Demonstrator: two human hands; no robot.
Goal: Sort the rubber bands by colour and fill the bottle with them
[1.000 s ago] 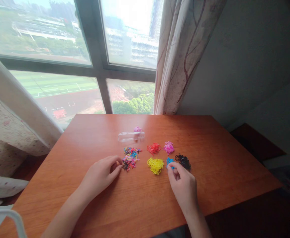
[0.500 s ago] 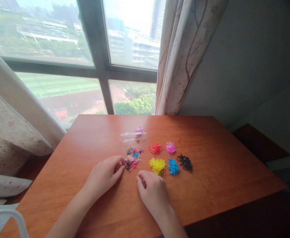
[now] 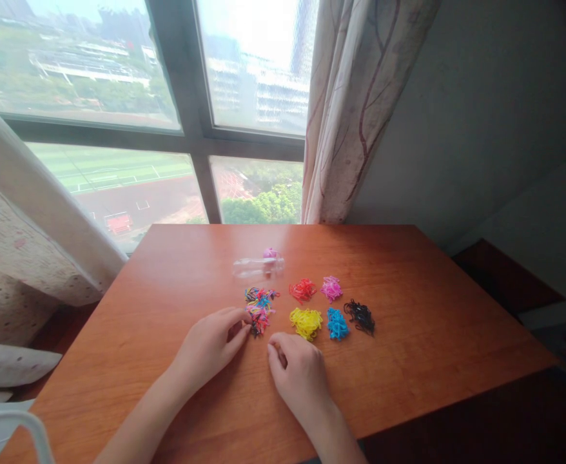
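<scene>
A mixed pile of small coloured rubber bands (image 3: pixel 260 308) lies on the table in front of my hands. My left hand (image 3: pixel 215 338) reaches to its near left edge, thumb and forefinger drawn together at the bands; what is between the tips is too small to tell. Just right of it, my right hand (image 3: pixel 297 364) rests on the table with curled fingers, thumb close to the forefinger, contents hidden. Sorted piles lie beyond and right of that hand: yellow bands (image 3: pixel 305 323), blue bands (image 3: pixel 338 324), red bands (image 3: pixel 302 290), pink bands (image 3: pixel 331 289) and black bands (image 3: pixel 360 316).
Behind the piles a clear plastic bottle (image 3: pixel 251 267) lies on its side, a small pink-purple object (image 3: pixel 270 252) beside it. The wooden table (image 3: pixel 409 283) ends at a window (image 3: pixel 254 187) with curtains (image 3: pixel 345 129). A white rail (image 3: pixel 36 425) stands at lower left.
My left hand has moved a little right, its fingertips now against the mixed pile's edge. The right hand stays almost where it was.
</scene>
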